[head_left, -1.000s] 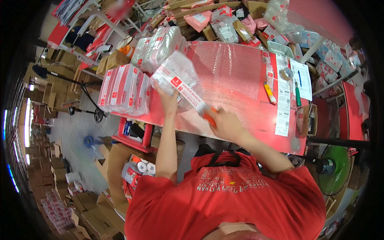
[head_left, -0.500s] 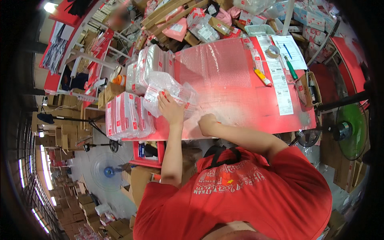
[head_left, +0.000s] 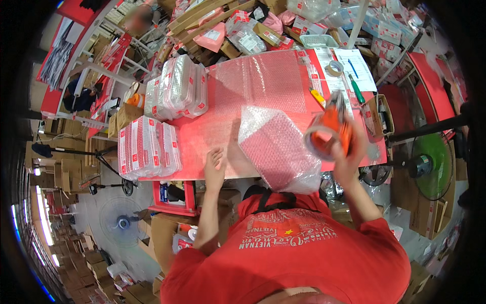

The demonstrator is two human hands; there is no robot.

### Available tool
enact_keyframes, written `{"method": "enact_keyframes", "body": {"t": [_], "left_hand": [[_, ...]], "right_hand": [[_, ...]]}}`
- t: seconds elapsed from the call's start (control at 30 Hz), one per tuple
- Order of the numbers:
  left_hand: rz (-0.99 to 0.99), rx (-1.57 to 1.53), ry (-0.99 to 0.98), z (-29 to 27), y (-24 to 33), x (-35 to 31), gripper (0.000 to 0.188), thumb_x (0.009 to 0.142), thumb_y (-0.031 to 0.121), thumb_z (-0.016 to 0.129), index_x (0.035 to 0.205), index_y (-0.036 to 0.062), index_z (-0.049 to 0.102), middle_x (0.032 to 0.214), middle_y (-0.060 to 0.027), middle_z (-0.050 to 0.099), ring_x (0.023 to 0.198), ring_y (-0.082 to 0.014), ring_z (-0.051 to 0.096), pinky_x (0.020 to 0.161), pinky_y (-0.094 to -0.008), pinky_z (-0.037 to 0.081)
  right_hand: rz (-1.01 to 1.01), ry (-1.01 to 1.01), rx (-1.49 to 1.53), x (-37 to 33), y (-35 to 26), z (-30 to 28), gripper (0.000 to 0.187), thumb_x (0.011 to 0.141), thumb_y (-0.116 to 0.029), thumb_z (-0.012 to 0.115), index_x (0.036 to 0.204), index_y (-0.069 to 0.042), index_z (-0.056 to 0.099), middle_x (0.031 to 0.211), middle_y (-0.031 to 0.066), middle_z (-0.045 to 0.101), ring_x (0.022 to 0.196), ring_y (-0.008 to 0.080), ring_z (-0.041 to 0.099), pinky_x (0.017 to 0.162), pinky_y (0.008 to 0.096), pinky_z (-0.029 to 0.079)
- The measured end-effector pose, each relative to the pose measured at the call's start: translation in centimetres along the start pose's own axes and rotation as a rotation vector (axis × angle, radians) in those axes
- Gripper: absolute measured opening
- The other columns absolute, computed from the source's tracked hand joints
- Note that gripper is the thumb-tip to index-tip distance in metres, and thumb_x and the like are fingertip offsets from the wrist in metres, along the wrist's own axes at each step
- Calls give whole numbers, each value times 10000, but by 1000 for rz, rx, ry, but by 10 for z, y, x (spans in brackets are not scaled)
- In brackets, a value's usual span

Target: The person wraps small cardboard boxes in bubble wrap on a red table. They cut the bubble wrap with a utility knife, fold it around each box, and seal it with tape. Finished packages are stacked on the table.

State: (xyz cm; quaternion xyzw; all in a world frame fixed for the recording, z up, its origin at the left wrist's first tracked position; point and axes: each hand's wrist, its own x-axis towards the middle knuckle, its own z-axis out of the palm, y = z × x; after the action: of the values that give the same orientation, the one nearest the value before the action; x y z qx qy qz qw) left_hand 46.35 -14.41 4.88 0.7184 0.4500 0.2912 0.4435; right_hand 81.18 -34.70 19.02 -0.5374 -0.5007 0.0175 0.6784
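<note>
A packet in clear bubble wrap (head_left: 276,147) lies at the front middle of the red table, its lower corner over the front edge. My right hand (head_left: 349,154) grips an orange tape dispenser (head_left: 331,126), which is lifted above the table just right of the packet and blurred by motion. The roll of tape on it faces the packet. To the packet's left, my left hand (head_left: 214,167) is at the table's front edge with its fingers apart, holding nothing and not touching the packet.
Bubble-wrapped packs stand in two stacks at the table's left: a near stack (head_left: 148,149) and a far stack (head_left: 177,86). Bubble wrap sheeting (head_left: 258,78) covers the back. A yellow cutter (head_left: 317,98), tape roll (head_left: 334,68), green tool (head_left: 356,89) and small carton (head_left: 373,117) sit right.
The wrapped packet has moved from beside the left stacks to the front middle. My left hand has let go of it and come nearer. My right hand has taken up the tape dispenser.
</note>
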Motion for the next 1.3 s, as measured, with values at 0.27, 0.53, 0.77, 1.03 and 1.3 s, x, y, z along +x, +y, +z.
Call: {"method": "enact_keyframes", "body": {"t": [0.27, 0.53, 0.77, 1.03, 1.3], "left_hand": [[-566, -587, -649, 74, 20, 35, 564, 1167, 500, 455, 1251, 23, 744, 1177, -84, 769, 1082, -178, 693, 998, -351, 517], [-20, 676, -366, 79, 2, 217, 437, 934, 482, 772, 1106, 83, 818, 1167, -142, 816, 1115, -280, 773, 961, -437, 592], [191, 820, -596, 139, -112, 244, 607, 962, 607, 679, 1123, 34, 798, 1139, -248, 791, 1089, -396, 767, 944, -497, 593], [3, 590, -621, 134, -1, 154, 829, 1001, 768, 534, 1201, 0, 772, 1219, -325, 746, 1215, -483, 702, 1045, -548, 533], [73, 496, -568, 111, -64, 257, 826, 1048, 742, 473, 1398, 36, 720, 1273, -239, 768, 1254, -404, 709, 1101, -480, 518]], "right_hand": [[161, -787, -581, -71, 5, 59, 592, 940, -326, 769, 1510, -239, 633, 993, 177, 623, 664, 377, 697, 601, 491, 580], [413, -753, -875, -80, 11, 108, 363, 977, -269, 716, 1328, -183, 680, 1025, 225, 634, 728, 409, 732, 628, 506, 606], [479, -842, -921, -96, 55, 125, 339, 959, -261, 699, 1267, -120, 669, 1059, 257, 675, 768, 434, 748, 658, 545, 616], [427, -828, -805, -77, -12, 81, 265, 977, -253, 670, 1198, -109, 693, 984, 222, 706, 781, 403, 755, 666, 542, 616], [183, -1016, -895, -33, -2, 78, 272, 941, -313, 709, 1002, -56, 773, 920, 199, 768, 883, 398, 777, 775, 516, 632]]}}
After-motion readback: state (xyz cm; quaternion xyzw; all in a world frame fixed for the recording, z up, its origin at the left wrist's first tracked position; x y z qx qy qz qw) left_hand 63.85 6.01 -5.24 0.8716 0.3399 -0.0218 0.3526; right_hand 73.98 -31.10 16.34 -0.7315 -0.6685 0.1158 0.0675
